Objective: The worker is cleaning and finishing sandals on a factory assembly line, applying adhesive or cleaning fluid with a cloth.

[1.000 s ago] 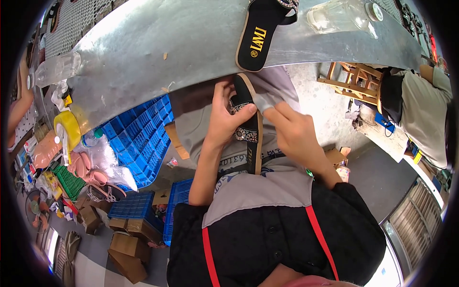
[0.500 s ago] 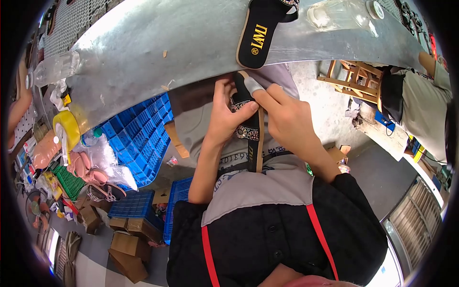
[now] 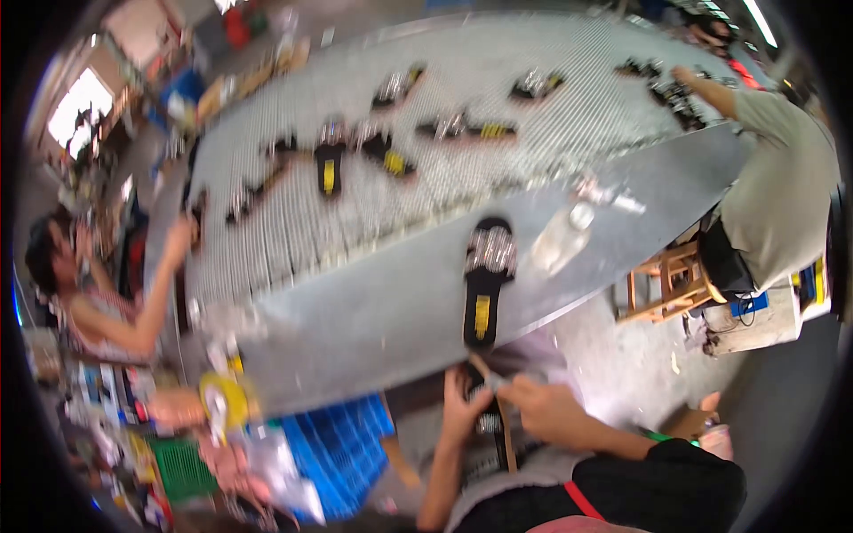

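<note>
A black sandal (image 3: 487,423) with a glittery strap and a tan sole edge is held upright in front of my body, below the table edge. My left hand (image 3: 462,410) wraps round it from the left, thumb across its strap area. My right hand (image 3: 549,412) is closed at the sandal's right edge near the top, with something whitish (image 3: 491,377) at its fingertips; blur hides what that is. On the metal table edge just beyond lies another black sandal (image 3: 482,298), its jewelled strap away from me and yellow print on its insole.
More jewelled sandals lie on the ridged conveyor surface (image 3: 426,209) beyond the metal ledge (image 3: 355,355). A clear bottle (image 3: 562,242) is at right. Blue crates (image 3: 333,457) and a yellow tape roll (image 3: 224,401) are at left. Co-workers sit left (image 3: 111,311) and right (image 3: 782,169), near a wooden stool (image 3: 662,280).
The view has tilted up and blurred, so the conveyor and its sandals now show. Both hands stay on the held sandal, with the right hand still at its upper edge.
</note>
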The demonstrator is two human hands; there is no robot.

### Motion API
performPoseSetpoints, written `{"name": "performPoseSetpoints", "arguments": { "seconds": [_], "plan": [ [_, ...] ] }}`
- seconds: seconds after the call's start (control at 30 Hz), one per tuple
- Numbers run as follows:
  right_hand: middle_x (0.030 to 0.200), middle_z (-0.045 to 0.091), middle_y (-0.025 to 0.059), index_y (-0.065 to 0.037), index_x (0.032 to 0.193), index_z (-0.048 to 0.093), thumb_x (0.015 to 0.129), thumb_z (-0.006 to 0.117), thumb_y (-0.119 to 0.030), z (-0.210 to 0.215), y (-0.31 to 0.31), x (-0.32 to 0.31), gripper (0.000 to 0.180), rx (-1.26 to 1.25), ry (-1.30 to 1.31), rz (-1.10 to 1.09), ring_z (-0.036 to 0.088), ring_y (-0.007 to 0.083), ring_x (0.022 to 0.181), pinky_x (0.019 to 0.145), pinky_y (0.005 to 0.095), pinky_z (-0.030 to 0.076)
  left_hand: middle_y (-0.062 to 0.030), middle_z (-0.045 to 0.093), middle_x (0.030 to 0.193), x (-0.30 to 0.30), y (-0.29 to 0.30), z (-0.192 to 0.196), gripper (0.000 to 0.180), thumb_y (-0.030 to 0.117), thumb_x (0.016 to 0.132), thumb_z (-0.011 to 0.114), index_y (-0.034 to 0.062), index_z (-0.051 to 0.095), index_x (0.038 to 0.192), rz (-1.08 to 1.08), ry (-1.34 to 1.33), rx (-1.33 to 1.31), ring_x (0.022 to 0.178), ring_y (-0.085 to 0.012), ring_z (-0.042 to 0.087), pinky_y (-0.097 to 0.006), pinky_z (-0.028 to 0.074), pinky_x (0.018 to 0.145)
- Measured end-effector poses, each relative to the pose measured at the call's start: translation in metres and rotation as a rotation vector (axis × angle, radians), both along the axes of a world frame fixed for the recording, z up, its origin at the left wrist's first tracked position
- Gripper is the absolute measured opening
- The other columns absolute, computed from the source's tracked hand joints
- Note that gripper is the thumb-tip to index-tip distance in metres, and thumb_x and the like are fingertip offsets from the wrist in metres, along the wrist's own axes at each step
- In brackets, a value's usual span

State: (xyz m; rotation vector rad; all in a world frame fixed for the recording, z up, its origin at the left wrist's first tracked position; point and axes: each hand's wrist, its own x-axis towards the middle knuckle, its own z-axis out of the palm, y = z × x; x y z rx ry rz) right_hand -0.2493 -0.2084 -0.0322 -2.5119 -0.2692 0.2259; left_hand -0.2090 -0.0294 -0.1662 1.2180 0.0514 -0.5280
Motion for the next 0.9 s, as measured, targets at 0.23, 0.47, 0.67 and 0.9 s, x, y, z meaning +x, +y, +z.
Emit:
{"name": "performPoseSetpoints", "arguments": {
  "seconds": [0.23, 0.47, 0.67, 0.9],
  "plan": [
    [0.093, 0.054, 0.0043, -0.019, 0.125, 0.058, 0.086, 0.057, -0.008, -0.014, 0.008, 0.001, 0.041, 0.03, -0.07, -0.046, 0.065, 0.0302, 0.067, 0.05, 0.0429, 0.049, -0.0202, 0.052, 0.135, 0.009, 0.009, -0.003, 0.072, 0.017, 0.082, 0.081, -0.0018, 0.04, 0.138, 0.008, 0.051, -0.015, 0.128, -0.0281, 0.052, -0.039, 0.039, 0.109],
    [0.091, 0.058, 0.004, -0.018, 0.124, 0.058, 0.093, 0.059, -0.018, -0.025, 0.005, 0.026, 0.031, 0.165, -0.217, -0.098, 0.065, 0.0335, 0.064, 0.051, 0.0433, 0.05, -0.0147, 0.056, 0.125, 0.024, 0.001, 0.016, 0.068, 0.023, 0.082, 0.081, -0.0017, 0.044, 0.134, 0.013, 0.014, -0.047, 0.115, -0.022, 0.056, -0.034, 0.046, 0.097],
    [0.096, 0.059, 0.0086, -0.016, 0.123, 0.057, 0.095, 0.055, -0.016, -0.004, -0.01, -0.012, 0.028, 0.183, -0.113, -0.082, 0.066, 0.036, 0.078, 0.06, 0.0478, 0.051, -0.0161, 0.058, 0.125, 0.024, 0.003, 0.002, 0.063, 0.02, 0.085, 0.077, -0.0011, 0.043, 0.135, -0.012, 0.075, -0.103, 0.108, -0.0233, 0.06, -0.035, 0.052, 0.091],
    [0.098, 0.056, 0.0123, -0.013, 0.12, 0.055, 0.099, 0.052, -0.016, -0.001, -0.019, -0.014, 0.021, 0.265, -0.112, 0.022, 0.064, 0.0372, 0.077, 0.061, 0.0472, 0.051, -0.0154, 0.063, 0.114, 0.019, -0.01, 0.042, 0.06, 0.029, 0.087, 0.07, -0.0001, 0.046, 0.133, -0.034, 0.107, -0.166, 0.084, -0.0255, 0.068, -0.038, 0.059, 0.073]
  ]
}}
